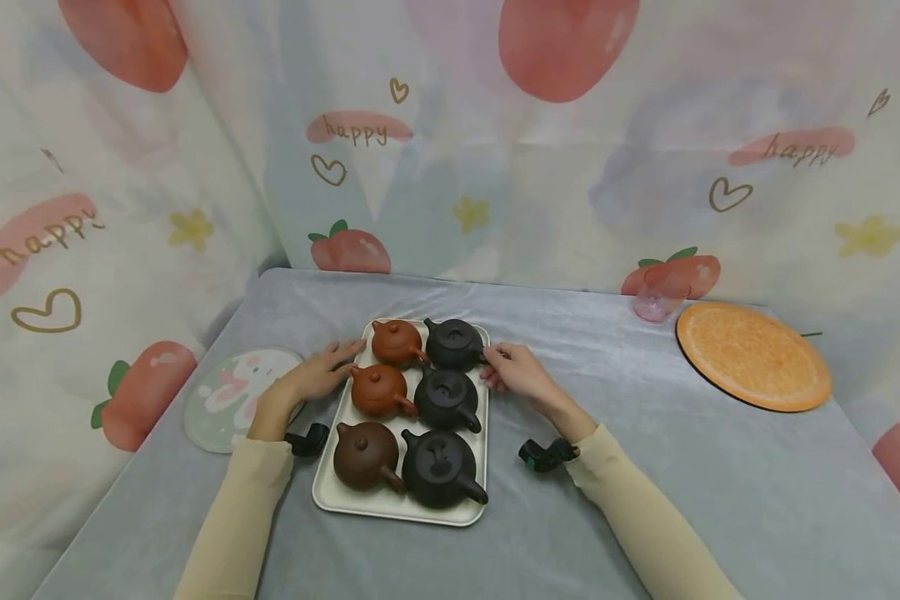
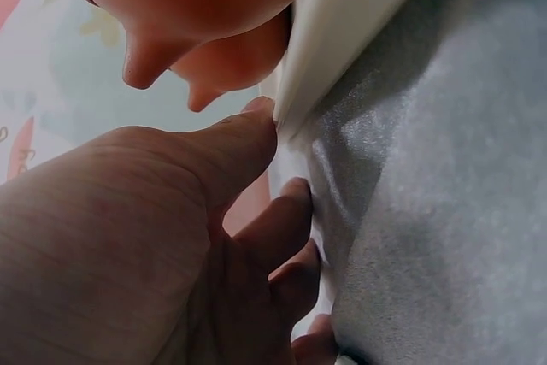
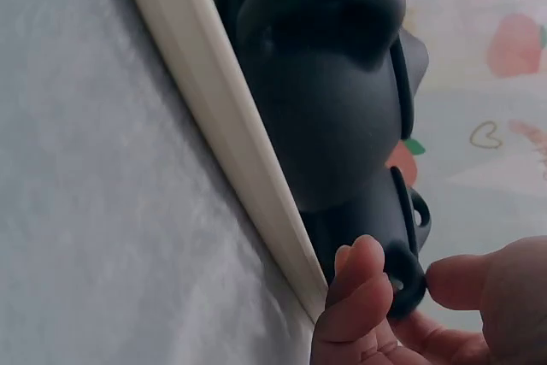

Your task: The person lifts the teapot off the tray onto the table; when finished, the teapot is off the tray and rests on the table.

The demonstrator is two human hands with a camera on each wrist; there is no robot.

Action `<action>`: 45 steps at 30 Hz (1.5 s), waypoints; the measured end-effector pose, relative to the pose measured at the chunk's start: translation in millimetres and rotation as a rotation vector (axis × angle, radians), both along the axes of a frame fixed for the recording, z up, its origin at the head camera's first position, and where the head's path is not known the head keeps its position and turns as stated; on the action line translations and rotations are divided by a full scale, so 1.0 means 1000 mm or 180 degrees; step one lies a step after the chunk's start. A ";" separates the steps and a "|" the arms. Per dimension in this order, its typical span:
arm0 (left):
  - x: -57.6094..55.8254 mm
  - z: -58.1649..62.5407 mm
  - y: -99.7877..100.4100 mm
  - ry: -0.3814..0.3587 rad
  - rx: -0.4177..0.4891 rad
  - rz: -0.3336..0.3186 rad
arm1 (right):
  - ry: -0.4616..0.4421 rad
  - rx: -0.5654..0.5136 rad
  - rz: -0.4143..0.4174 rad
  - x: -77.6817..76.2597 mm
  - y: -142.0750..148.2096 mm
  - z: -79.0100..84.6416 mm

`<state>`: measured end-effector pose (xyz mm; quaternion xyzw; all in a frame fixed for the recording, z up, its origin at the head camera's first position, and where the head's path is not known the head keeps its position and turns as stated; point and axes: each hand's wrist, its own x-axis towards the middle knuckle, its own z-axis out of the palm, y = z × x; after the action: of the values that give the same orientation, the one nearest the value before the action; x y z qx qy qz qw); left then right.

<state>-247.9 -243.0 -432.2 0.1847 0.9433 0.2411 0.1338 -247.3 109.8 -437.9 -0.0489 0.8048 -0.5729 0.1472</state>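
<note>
Head view gave me a pale tray on the grey cloth, set lengthwise away from the person and loaded with six pots in two columns. On its left stood the far red pot, the middle red pot and, nearest, the brown pot; on its right, the far black pot, the middle black pot and the front black pot. All their spouts pointed toward the far left, their handles toward the near right.

I saw the left hand at the tray's left edge, fingers spread and loose. From its wrist camera I made out the thumb tip touching the rim, just beside the two red pots — no pot was in its grasp.

On the other side, the right hand held a narrow pinch on the far black pot's handle, its thumb on one side and bent fingers on the other. That pot sat within the rim.

Farther out I had a rabbit mat partly behind the left arm, and, well to the right — near the printed backdrop — an orange disc with a pink cup just beside it.
</note>
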 end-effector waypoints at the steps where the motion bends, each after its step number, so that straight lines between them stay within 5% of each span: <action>1: -0.001 0.001 0.001 0.0019 -0.0020 -0.0009 | -0.0039 -0.0052 0.0003 0.000 -0.001 0.001; 15: -0.003 0.002 0.001 -0.0116 -0.0078 0.0051 | -0.0176 -0.0180 -0.0082 -0.003 -0.005 0.000; 45: -0.002 0.003 0.003 -0.0006 -0.0086 -0.0006 | -0.0085 -0.0133 -0.0077 -0.006 -0.001 0.003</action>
<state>-250.0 -240.1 -429.4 0.1835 0.9462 0.2284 0.1373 -253.1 109.2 -435.3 -0.0345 0.7911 -0.5920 0.1500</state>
